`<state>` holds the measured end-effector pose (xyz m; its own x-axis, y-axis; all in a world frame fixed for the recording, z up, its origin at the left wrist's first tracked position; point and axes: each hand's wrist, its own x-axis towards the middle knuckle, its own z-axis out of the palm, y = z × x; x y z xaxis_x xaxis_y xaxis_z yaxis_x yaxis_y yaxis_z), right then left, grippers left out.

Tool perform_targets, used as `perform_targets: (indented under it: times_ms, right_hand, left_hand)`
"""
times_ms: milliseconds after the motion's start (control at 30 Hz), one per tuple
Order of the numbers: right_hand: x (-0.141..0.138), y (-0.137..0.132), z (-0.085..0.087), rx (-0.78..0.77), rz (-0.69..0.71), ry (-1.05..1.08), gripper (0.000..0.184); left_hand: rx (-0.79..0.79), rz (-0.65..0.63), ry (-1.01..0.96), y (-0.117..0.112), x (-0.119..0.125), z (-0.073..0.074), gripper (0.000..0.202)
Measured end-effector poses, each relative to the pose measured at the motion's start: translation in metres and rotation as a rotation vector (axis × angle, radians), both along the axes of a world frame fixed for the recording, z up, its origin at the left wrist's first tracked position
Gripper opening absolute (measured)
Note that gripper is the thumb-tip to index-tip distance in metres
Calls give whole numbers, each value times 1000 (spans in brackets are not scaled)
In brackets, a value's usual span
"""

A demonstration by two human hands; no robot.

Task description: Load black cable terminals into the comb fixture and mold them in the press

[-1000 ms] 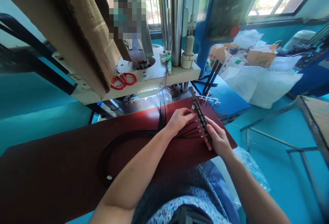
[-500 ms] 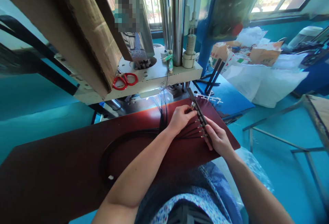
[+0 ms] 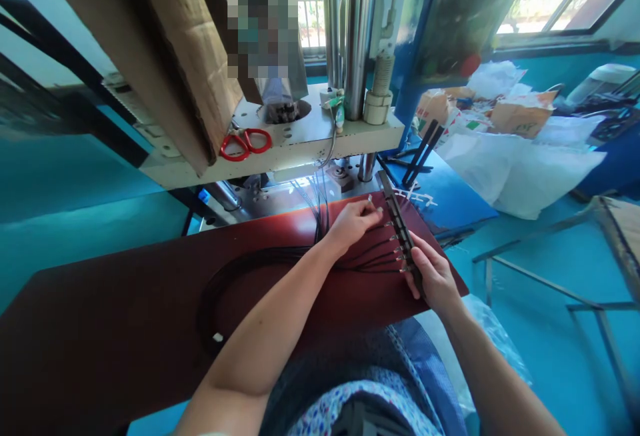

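Note:
A long dark slotted bar (image 3: 395, 213) is gripped near its lower end by my right hand (image 3: 434, 275), thumb on one side and fingers around the other. Several thin black cables (image 3: 373, 249) run to the bar's left side, their small metal ends sitting along its slots. To the left of the bar's upper half, my left hand (image 3: 353, 224) is closed in a pinch, its fingertips apart from the bar. A small shiny cable end (image 3: 370, 200) shows at those fingertips, with its detail too small to make out. The cable bundle (image 3: 250, 256) curves leftward over the brown board, partly behind my left forearm.
The brown board (image 3: 125, 296) lies before a press with metal columns (image 3: 356, 43). Red-handled scissors (image 3: 246, 144) rest on the press's pale plate, beside cardboard (image 3: 200, 43). At right are a blue table (image 3: 465, 189), a white branched piece (image 3: 415, 195), white bags (image 3: 520, 169) and a metal frame (image 3: 530, 279).
The bar and my right hand have shifted slightly right. My left fingertips, previously against the bar, are now a small gap away from it. The camera view has also shifted a little.

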<state>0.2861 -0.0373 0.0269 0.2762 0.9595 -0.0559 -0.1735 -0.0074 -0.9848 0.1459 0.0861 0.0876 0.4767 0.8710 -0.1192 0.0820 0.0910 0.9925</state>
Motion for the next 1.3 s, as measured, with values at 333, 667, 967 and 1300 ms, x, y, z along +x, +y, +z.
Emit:
perform_targets:
  times_ms: [333,667,967,1300]
  right_hand:
    - [0,0,4,-15,53,-66,55]
    - [-1,3,5,-12,107,-168,55]
    - [-2,2,5,-27,56,-115,55]
    - [-1,3,7,-31,64,-86,53]
  left_hand:
    - [-267,-159,-36,10,-3,-1,36]
    - [-282,-185,-73,15,-4,0,31]
    - [-179,-110,-234,16,-8,-10,31]
    - [218,37,81,20,-1,-23,25]
